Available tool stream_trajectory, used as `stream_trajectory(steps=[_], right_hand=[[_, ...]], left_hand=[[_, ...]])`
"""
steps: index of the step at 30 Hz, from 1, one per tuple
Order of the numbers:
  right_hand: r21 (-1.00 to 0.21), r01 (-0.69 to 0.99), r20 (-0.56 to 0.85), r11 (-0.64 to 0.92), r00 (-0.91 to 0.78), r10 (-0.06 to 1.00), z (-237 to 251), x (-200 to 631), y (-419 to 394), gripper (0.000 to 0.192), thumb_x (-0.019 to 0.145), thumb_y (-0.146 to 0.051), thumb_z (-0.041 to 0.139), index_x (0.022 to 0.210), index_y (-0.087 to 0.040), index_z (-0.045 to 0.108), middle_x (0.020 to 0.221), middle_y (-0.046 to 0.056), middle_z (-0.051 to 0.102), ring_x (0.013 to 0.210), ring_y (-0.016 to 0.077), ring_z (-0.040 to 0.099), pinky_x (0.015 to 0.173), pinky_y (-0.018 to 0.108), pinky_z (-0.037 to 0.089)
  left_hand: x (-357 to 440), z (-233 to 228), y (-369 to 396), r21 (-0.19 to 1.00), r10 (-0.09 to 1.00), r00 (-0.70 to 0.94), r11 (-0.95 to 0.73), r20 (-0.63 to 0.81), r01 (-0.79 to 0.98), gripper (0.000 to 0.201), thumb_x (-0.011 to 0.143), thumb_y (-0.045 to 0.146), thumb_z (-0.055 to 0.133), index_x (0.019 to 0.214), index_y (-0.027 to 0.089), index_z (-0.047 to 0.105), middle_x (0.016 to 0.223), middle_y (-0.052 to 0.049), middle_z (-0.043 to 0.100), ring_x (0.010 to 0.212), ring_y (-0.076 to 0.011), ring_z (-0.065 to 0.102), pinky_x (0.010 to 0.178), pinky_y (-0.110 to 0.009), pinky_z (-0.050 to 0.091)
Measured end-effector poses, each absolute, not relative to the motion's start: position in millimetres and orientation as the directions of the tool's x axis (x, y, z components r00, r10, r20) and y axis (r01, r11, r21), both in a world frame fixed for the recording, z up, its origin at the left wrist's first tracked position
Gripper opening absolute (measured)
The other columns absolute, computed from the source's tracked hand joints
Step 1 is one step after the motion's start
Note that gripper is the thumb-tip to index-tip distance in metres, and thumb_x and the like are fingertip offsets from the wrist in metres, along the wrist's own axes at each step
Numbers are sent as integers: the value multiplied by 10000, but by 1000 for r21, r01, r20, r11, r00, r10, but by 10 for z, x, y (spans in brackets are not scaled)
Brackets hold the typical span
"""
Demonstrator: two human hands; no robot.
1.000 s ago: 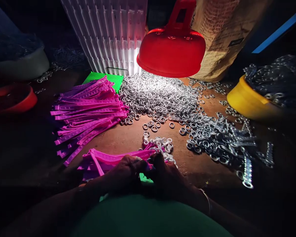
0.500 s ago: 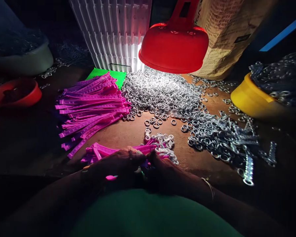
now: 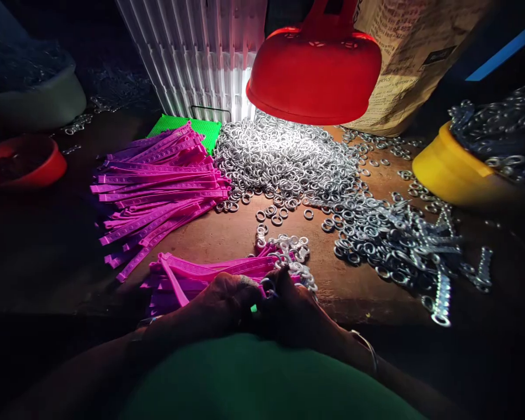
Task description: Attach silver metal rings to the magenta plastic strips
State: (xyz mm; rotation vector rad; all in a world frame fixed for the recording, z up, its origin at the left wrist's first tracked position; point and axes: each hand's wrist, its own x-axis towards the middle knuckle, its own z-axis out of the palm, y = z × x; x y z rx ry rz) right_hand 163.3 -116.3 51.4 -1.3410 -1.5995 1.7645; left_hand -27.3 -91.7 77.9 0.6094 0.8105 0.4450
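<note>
A small metal ring (image 3: 268, 286) is sitting pinched between the hands, just in front of a bundle of pink plastic straps (image 3: 210, 273) lying flat, their ring-fitted ends (image 3: 294, 258) pointing toward the red lamp (image 3: 315, 73).

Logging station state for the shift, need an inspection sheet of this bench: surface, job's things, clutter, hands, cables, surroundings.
Surface: brown table, lit by red lamp.
Job's things: metal ring between both hands; ringed magenta straps just beyond them.
Clutter: magenta strap stack; loose ring heap; green plate; yellow bowl; red bowl.
Hands: left hand and right hand pinched together at the ring.
Cables: nothing seen.
Surroundings: white ribbed panel, paper sack; otherwise dark.
</note>
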Motion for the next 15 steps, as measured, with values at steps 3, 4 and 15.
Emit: stream_trajectory(steps=[3, 4, 15], right_hand=[[-932, 343, -298, -122, -529, 795, 601, 1635, -1120, 280, 869, -446, 557, 906, -187, 458, 723, -10, 516, 602, 98, 362, 512, 225, 319], [-932, 347, -291, -104, -546, 786, 625, 1635, -1106, 231, 876, -400, 536, 897, -185, 454, 722, -10, 512, 607, 98, 354, 515, 225, 314], [-792, 548, -276, 270, -715, 642, 908, 1586, -922, 235, 787, -183, 513, 1010, -138, 454, 696, -8, 466, 568, 97, 367, 486, 240, 252]], left_hand=[[-297, 722, -957, 672, 585, 636, 728, -503, -138, 391, 809, 455, 684, 675, 101, 588, 610, -2, 538, 547, -79, 486, 522, -206, 338], [-304, 705, -963, 672, 581, 641, 728, -501, -135, 382, 806, 450, 688, 682, 99, 597, 611, -4, 541, 548, -84, 490, 524, -211, 344], [-301, 661, -987, 608, 555, 641, 776, -530, -169, 428, 721, 472, 750, 589, 122, 541, 507, 42, 428, 469, -55, 363, 468, -204, 254]])
